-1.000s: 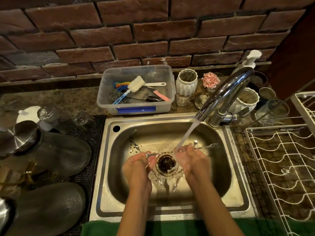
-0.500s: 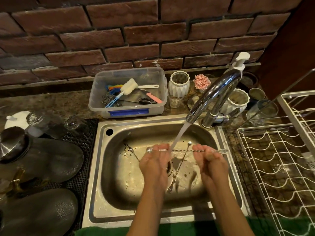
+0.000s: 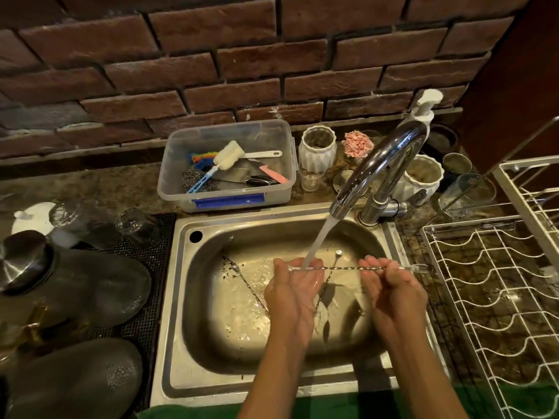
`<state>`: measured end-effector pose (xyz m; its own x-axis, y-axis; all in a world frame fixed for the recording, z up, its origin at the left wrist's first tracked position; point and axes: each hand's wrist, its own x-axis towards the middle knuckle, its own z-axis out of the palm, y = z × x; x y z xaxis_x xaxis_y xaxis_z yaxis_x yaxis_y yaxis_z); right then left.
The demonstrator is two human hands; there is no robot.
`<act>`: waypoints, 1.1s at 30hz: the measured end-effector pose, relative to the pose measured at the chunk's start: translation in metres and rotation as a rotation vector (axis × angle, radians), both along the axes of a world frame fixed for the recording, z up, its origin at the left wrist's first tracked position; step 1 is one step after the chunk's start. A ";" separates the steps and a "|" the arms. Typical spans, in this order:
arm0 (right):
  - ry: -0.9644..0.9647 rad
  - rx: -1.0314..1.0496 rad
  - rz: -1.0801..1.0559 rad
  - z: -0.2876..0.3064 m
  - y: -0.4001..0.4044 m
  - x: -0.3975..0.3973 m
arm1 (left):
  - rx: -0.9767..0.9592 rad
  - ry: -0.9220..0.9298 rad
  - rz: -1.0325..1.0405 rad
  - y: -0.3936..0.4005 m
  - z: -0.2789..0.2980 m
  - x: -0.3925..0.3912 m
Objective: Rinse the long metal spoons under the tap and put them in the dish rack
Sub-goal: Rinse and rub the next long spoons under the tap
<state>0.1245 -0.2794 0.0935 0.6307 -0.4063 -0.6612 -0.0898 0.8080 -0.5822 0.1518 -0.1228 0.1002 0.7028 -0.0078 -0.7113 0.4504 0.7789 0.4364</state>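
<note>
Over the sink (image 3: 181,297), a long twisted spoon (image 3: 348,268) is held level under the tap (image 3: 375,164) stream, gripped by left hand (image 3: 295,285) and right hand (image 3: 390,282) fingers.

A brick wall (image 3: 230,58) runs across the twelve o'clock side. Below it on the counter (image 3: 84,189) sits a clear plastic tub (image 3: 181,164) holding a white bottle brush (image 3: 230,155), a steel scourer (image 3: 193,178) and a pink scraper (image 3: 273,173). Just beside the tub, toward three o'clock, stand a white ribbed jar (image 3: 317,149) and a pink flower (image 3: 357,143). At nine o'clock, dark plates (image 3: 99,282) lie on a black mat (image 3: 157,237), with upturned glasses (image 3: 136,225) near them.
</note>
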 end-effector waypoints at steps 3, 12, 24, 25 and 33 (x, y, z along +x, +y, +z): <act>0.005 -0.018 -0.066 0.002 -0.009 -0.003 | -0.096 0.006 -0.016 -0.014 0.004 -0.005; 0.011 -0.026 0.052 0.006 0.011 0.004 | -0.017 -0.018 -0.050 -0.018 0.003 -0.006; -0.075 0.170 0.176 0.008 0.094 0.031 | 0.302 -0.072 0.200 0.084 0.017 0.002; -0.076 0.183 0.176 0.008 0.100 0.031 | 0.325 -0.077 0.204 0.086 0.018 0.002; 0.026 0.106 0.258 -0.016 0.092 0.024 | 0.420 -0.113 0.162 0.078 0.008 -0.001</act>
<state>0.1490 -0.1874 0.0772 0.6864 -0.1623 -0.7089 -0.3142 0.8129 -0.4904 0.1509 -0.0452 0.1077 0.7444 0.3807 -0.5485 0.2693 0.5805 0.7684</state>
